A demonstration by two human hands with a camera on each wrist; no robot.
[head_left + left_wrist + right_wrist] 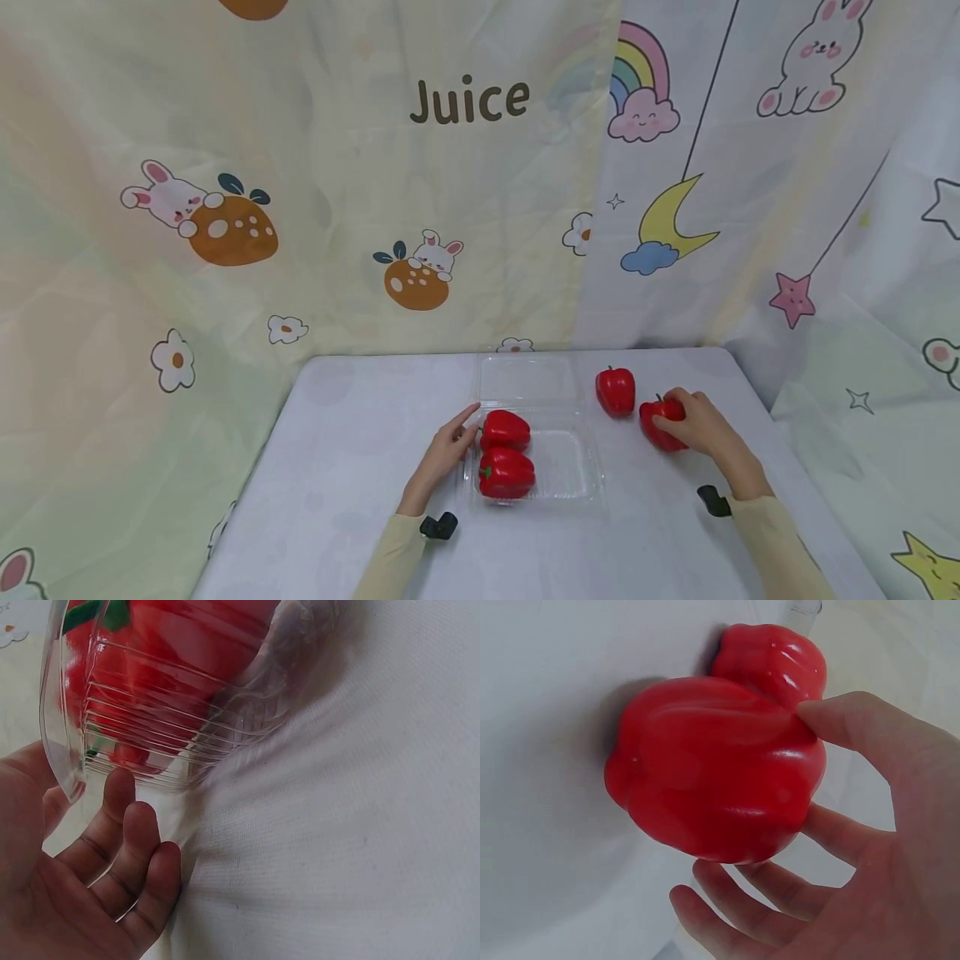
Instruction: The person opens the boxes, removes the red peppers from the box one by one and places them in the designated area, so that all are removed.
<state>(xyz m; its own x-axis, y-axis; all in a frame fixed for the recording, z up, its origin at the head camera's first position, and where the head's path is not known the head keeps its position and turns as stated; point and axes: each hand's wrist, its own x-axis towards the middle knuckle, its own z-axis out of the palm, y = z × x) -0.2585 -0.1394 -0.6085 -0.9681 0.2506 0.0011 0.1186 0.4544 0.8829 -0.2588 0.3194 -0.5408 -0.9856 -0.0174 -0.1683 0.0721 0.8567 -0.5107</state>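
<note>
Two red bell peppers (506, 431) lie one behind the other in the left half of a clear plastic container (570, 467), their green stems towards the left. My left hand (444, 454) holds the container's left rim, its thumb over the edge and fingertips at the ribbed outer wall (161, 739). To the right of the container, my right hand (699, 427) grips another red bell pepper (712, 769), with the thumb on one side and fingers on the other. Just left of that stands one more red bell pepper (615, 392), stem up, also seen behind the gripped one in the right wrist view.
The container's clear lid (528, 379) lies folded back behind it, towards the table's far edge. A white-covered table (337, 467) carries everything. Printed cloth curtains (337, 167) hang close behind and beside the table.
</note>
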